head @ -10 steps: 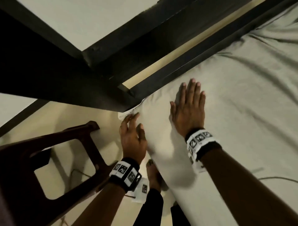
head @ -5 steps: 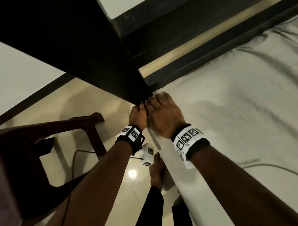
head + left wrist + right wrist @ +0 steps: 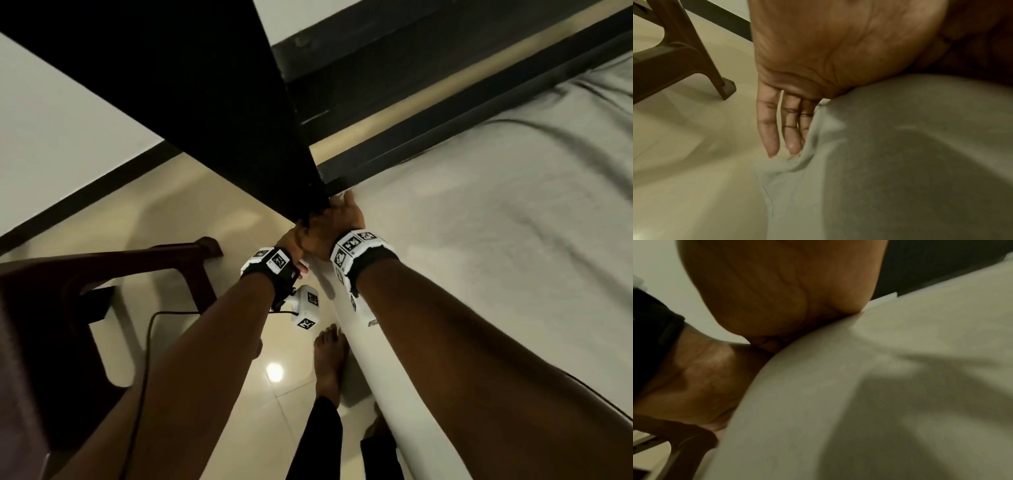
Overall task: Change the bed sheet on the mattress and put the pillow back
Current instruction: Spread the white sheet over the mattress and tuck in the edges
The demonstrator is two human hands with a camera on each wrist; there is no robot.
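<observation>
Currently, at the mattress corner:
Bed sheet (image 3: 496,240): pale grey, spread over the mattress top with shallow creases toward the far right; its loose edge hangs at the near-left corner beside the dark bed frame (image 3: 246,113).
Change: a second ago the right hand lay flat on top, smoothing; both hands now crowd the corner under the frame. Judged: smoothing is over and corner tucking is under way.
Left hand (image 3: 818,53): fingers straight and together, pointing down, touching the sheet's hanging edge; nothing gripped.
Right hand (image 3: 337,219): heel pressed on the sheet at the corner; fingers hidden by the frame, so whether it grips I cannot tell.
Head view only: frame, brown stool (image 3: 102,281) at left, bare foot (image 3: 329,359) on the tiled floor.
Left wrist view only: bunched sheet edge below the fingertips (image 3: 772,151).
Right wrist view: blurred palm against cloth.
Pillow: not in view; still to be replaced.
</observation>
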